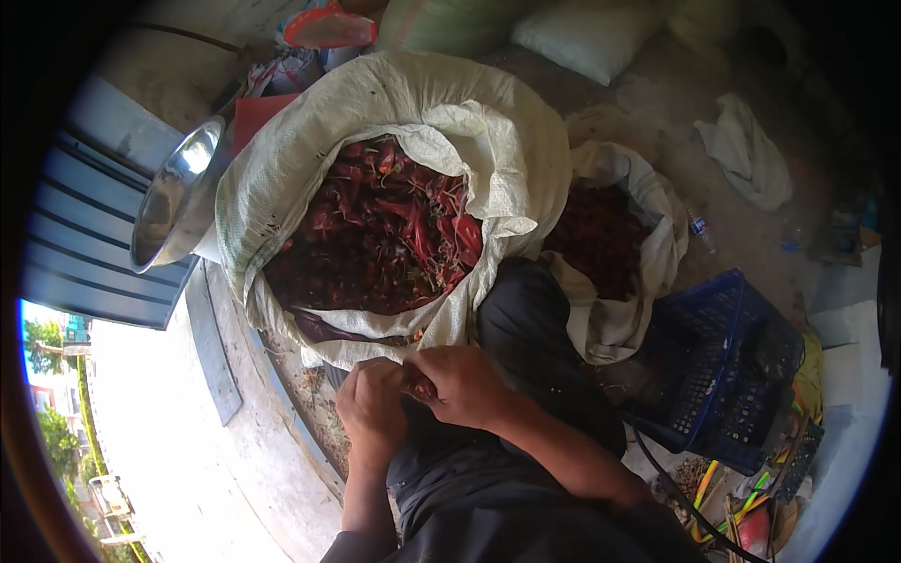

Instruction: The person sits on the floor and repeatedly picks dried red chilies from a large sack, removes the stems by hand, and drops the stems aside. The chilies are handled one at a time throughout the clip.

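My left hand point(371, 402) and my right hand point(461, 387) meet above my lap, close to the front rim of a large white woven sack point(288, 165). Dried red chili peppers point(373, 232) fill its rolled-down mouth, many with pale stems. Between my hands is a dark red dried chili pepper point(422, 389), mostly hidden by curled fingers. The right hand wraps around it, and the left fingers pinch at its near side. Both hands are just below the sack's opening, apart from the peppers inside.
A smaller white sack point(665, 232) of dark red contents stands beside my knee. Right of it sits a blue plastic basket point(711, 373). A steel basin point(176, 197) is tilted at left. Full sacks point(598, 39) lie at the back; a plastic bottle point(699, 229) lies on the floor.
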Available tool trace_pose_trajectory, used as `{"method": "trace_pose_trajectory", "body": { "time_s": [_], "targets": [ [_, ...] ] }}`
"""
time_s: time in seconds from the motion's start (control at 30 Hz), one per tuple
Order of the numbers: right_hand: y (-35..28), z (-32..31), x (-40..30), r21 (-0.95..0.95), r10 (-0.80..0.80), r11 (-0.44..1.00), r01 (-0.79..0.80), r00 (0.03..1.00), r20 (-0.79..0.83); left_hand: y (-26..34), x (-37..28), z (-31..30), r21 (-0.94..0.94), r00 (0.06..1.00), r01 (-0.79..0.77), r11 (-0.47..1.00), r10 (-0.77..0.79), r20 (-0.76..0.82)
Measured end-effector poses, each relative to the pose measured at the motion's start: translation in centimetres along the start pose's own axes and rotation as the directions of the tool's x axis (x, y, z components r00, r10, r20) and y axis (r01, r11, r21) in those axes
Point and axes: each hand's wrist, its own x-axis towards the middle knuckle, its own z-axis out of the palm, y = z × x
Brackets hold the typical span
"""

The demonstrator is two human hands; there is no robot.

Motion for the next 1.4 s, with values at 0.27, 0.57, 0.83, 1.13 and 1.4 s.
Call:
{"method": "trace_pose_trajectory", "body": {
  "time_s": [0.27,0.57,0.83,1.13,1.4],
  "targets": [
    [-0.1,-0.5,0.1,-0.086,-0.206,0.976,0.202,0.977,-0.047,-0.4,-2.8,2.4,-0.683,0.799,0.459,0.568,-0.601,0.037],
    [1.2,-1.1,-2.3,0.157,-0.018,0.987,0.035,0.994,-0.110,-5.7,1.9,-4.4,-0.346,0.668,0.716,0.606,-0.451,0.593],
    [2.4,-1.4,0.0,0.576,0.296,0.806,-0.135,0.935,-0.195,-11.2,12.1,10.5,-0.092,0.980,0.180,0.979,-0.171,0.105],
    [2.9,-1.8,-0.4,0.769,0.500,0.570,-0.289,0.865,-0.045,-11.3,10.4,11.2,-0.541,0.856,0.490,0.683,-0.495,0.150],
    [2.3,-1.0,0.7,0.093,0.078,0.994,-0.049,0.938,-0.337,-4.9,5.6,3.2,-0.611,0.750,0.652,0.449,-0.501,0.432]
  ]
}}
